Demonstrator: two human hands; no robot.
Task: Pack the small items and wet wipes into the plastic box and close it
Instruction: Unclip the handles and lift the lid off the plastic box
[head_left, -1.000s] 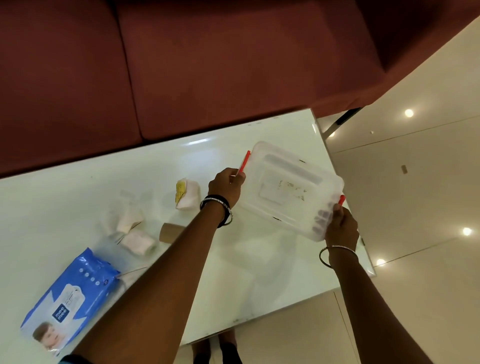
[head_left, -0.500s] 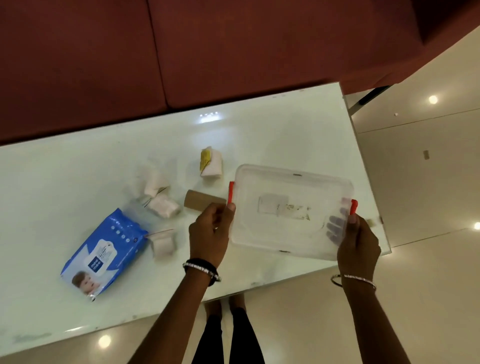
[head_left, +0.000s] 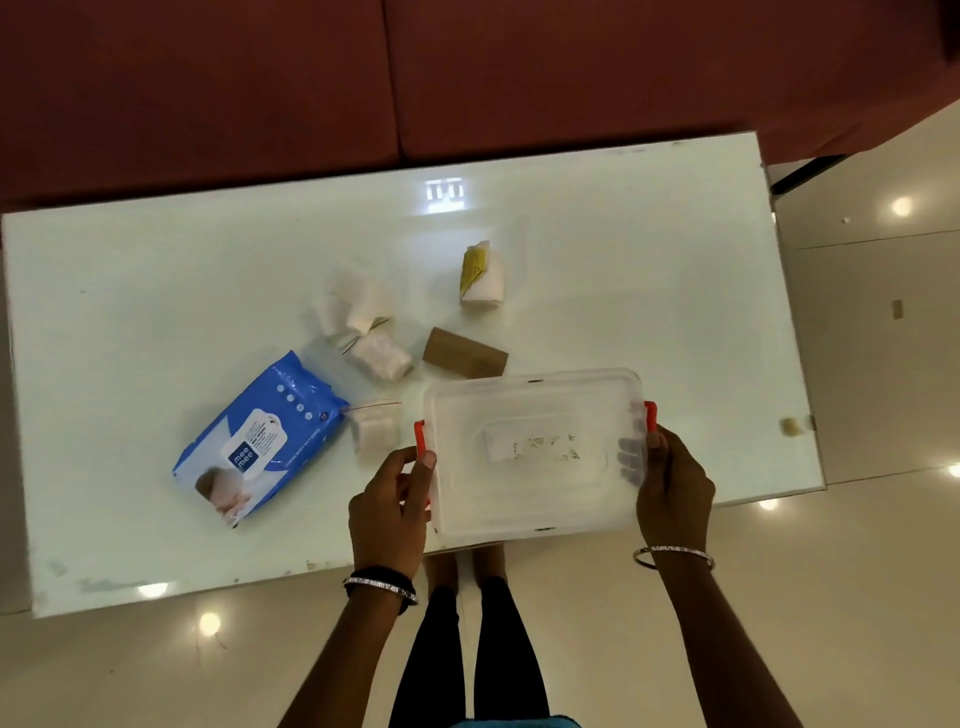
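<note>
A clear plastic box with red side latches and its lid on is held over the table's near edge. My left hand grips its left end at the red latch. My right hand grips its right end, fingers showing through the plastic. A blue wet wipes pack lies to the left of the box. Small items lie beyond it: a small clear bag, white wrapped bundles, a cardboard tube and a white roll with yellow paper.
The white glass table stands against a dark red sofa. Glossy cream floor lies to the right and in front. My legs stand at the table's near edge, below the box.
The box has moved from the table's right end toward me and the table's near edge, and now sits level between both hands. The view has swung to face the table squarely.
</note>
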